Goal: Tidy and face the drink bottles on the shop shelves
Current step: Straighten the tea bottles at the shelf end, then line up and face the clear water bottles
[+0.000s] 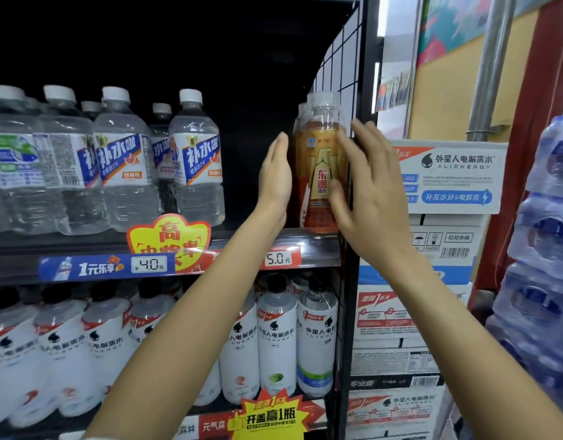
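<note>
An orange energy-drink bottle [320,173] with a clear cap stands upright at the right end of the upper shelf [299,239], its label facing me. Another bottle of the same kind shows partly behind it. My left hand [275,179] is flat with straight fingers just left of the bottle, palm toward it. On the bottle's right side is my right hand [366,192], fingers spread and straight, overlapping its front edge; whether it touches is unclear. Clear electrolyte-water bottles [196,160] with blue and white labels fill the left of that shelf.
A dark gap lies between the water bottles and the orange bottle. White-labelled bottles [277,341] line the lower shelf. A black wire grid panel [353,52] closes the shelf's right side. Stacked cartons [448,176] and wrapped water packs [546,249] stand to the right.
</note>
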Demonstrator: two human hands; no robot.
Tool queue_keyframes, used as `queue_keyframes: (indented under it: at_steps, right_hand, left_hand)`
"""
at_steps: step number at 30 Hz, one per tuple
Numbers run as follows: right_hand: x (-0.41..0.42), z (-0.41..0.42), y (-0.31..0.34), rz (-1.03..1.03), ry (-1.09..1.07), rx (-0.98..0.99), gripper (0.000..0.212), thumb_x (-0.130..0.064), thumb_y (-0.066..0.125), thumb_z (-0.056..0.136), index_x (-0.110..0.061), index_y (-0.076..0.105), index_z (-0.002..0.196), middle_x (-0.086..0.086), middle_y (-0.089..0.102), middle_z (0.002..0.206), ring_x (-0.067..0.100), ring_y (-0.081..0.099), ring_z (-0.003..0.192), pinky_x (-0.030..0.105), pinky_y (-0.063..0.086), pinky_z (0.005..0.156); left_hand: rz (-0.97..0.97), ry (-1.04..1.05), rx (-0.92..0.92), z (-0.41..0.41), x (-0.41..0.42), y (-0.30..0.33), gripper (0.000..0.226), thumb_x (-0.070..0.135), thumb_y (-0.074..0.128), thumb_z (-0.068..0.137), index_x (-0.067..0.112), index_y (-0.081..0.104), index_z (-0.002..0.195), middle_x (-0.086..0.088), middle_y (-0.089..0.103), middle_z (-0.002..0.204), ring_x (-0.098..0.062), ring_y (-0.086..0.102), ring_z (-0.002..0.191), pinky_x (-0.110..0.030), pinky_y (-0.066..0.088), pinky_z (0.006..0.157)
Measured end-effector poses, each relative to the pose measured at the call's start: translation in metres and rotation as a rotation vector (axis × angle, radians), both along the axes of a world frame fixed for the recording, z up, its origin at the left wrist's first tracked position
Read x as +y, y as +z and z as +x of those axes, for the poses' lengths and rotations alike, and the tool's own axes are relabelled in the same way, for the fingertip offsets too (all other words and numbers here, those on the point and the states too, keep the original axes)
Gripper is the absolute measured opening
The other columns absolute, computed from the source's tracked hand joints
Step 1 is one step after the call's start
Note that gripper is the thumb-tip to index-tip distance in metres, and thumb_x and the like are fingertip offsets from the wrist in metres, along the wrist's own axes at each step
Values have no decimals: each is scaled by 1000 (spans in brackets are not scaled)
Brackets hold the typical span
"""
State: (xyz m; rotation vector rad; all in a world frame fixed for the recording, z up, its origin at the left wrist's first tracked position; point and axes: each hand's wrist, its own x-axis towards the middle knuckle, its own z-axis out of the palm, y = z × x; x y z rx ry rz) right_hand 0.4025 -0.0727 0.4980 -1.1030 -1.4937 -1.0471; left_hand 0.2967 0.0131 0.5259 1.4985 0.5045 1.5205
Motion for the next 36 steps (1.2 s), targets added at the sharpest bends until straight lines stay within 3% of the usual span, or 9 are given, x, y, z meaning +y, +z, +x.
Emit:
queue_keyframes:
  at_steps: [3,6,8,12,16,24,29,33,36]
  right_hand:
    - [4,-19,0,-23,60,-124,40,-8,51,89,-2,56,128,14,55,132,29,42,130,40,34,110]
    - [10,-40,1,-79,95,-180,34,-11,52,89,-7,61,121,9,64,116,27,54,113,37,45,96]
    - [20,-62,5,-117,141,-178,31,-13,52,89,-9,62,118,7,66,108,26,58,102,36,48,84]
    - [43,-106,9,-160,227,-154,29,-18,50,89,-10,63,113,4,66,100,26,60,91,33,46,72]
    - [59,-163,7,-191,325,-178,33,-23,45,89,-10,62,114,6,66,101,28,61,93,38,53,69]
    - [103,-291,2,-120,358,-232,34,-19,46,86,-5,62,113,11,64,103,33,57,96,36,43,82]
    - [136,-356,12,-70,166,-417,39,-24,41,84,-9,63,113,10,56,134,31,46,129,52,28,109]
    - [162,-377,21,-77,-100,-627,35,-30,64,83,-10,67,113,10,57,134,31,40,136,65,15,109]
    - [173,-373,22,-99,-139,-634,25,-31,61,88,-10,71,96,10,62,125,31,41,135,68,13,109]
  left_hand:
    - [194,107,75,-34,-4,-1,33,26,50,98,21,51,131,-3,64,123,-12,57,117,-29,42,104]
    - [432,254,179,-70,-9,-8,23,16,52,95,16,59,116,2,72,94,-12,68,93,-35,53,92]
    - [576,432,273,-105,-10,-11,21,19,53,94,17,63,112,8,72,89,-7,68,89,-35,55,86]
    - [849,780,460,-177,3,-15,24,19,54,92,15,65,114,5,71,98,-13,65,95,-35,51,85]
    - [1016,1078,489,-256,24,-26,27,13,57,87,9,64,114,-6,67,109,-26,56,101,-36,43,89]
    - [678,1168,491,-405,66,-39,58,23,64,83,9,45,136,-13,47,135,-30,42,125,-40,34,105]
    - [369,898,544,-442,90,-29,101,37,78,78,17,12,152,-10,18,154,-21,20,142,-24,23,104]
    - [383,845,679,-440,95,-23,112,41,80,75,24,0,152,-12,19,153,-27,38,134,-30,38,87]
    - [406,930,767,-441,101,-21,112,44,76,77,28,-5,152,-15,35,142,-35,52,115,-33,39,76]
